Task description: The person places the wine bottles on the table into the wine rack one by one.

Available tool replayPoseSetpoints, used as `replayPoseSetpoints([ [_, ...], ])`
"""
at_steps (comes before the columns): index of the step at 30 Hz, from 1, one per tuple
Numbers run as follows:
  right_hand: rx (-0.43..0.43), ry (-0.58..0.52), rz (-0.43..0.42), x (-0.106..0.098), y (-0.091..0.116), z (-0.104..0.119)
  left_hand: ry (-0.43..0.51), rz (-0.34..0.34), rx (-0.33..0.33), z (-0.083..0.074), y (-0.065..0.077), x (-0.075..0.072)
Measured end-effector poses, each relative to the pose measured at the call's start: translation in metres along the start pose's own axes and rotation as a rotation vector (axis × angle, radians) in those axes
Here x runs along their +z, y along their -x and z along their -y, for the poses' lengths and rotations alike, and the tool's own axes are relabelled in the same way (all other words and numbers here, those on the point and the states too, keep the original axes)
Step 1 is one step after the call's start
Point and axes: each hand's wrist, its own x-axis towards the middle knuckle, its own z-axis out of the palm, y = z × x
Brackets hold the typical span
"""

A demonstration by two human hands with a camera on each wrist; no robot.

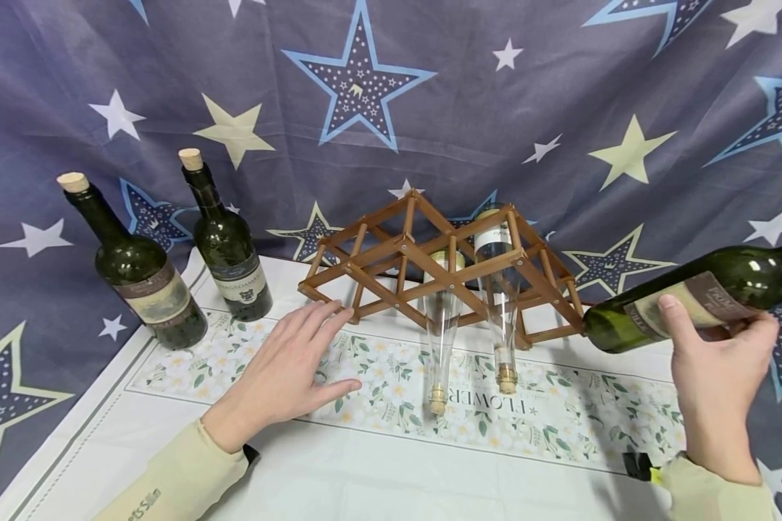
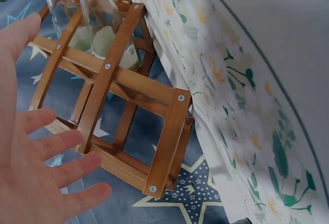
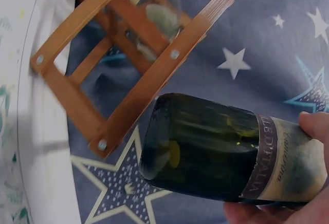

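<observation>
"In the head view, where was the green wine bottle (image 1: 697,297)?"

"Clamped in your right hand (image 1: 723,362), tilted, its base just beside the right end of the wooden wine rack (image 1: 404,246). Your left hand (image 1: 287,376) lay well apart from that bottle, fingers extended, near the rack's left end. Two clear glass bottles (image 1: 440,340) lay in the rack between your hands, corked necks towards you. Beyond your left hand stood two corked dark green bottles (image 1: 150,289)."

"And from your left wrist?"

"Your palm showed with the fingers apart, holding nothing, beside the rack's bars. Whether your fingertips touched the wood, I couldn't tell."

"Your right wrist?"

"Your thumb was on one side of the bottle's label (image 3: 288,162), your fingers on the other. The base faced the rack's end; I couldn't tell whether they touched."
</observation>
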Motion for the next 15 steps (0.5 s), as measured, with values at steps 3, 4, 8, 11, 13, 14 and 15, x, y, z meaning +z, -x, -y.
replayPoseSetpoints([
  [3, 0.013, -0.169, 0.007, 0.001, 0.005, 0.007, 0.007, -0.004, 0.001, -0.001, -0.001, -0.001],
  [4, 0.019, -0.214, 0.009, 0.001, 0.007, 0.009, 0.008, -0.003, -0.001, -0.001, -0.002, -0.002],
  [8, 0.013, -0.294, 0.026, 0.002, 0.013, 0.016, 0.013, 0.002, -0.008, -0.003, -0.003, -0.003],
  [11, -0.006, -0.377, 0.042, 0.003, 0.016, 0.021, 0.013, -0.005, -0.007, -0.003, -0.004, -0.004],
  [13, -0.018, -0.473, 0.064, 0.005, 0.018, 0.025, 0.013, -0.013, -0.007, -0.004, -0.005, -0.004],
  [14, -0.023, -0.517, 0.075, 0.006, 0.020, 0.027, 0.014, -0.018, -0.004, -0.004, -0.006, -0.005],
  [15, -0.025, -0.572, 0.087, 0.008, 0.021, 0.029, 0.015, -0.024, -0.001, -0.004, -0.007, -0.005],
])
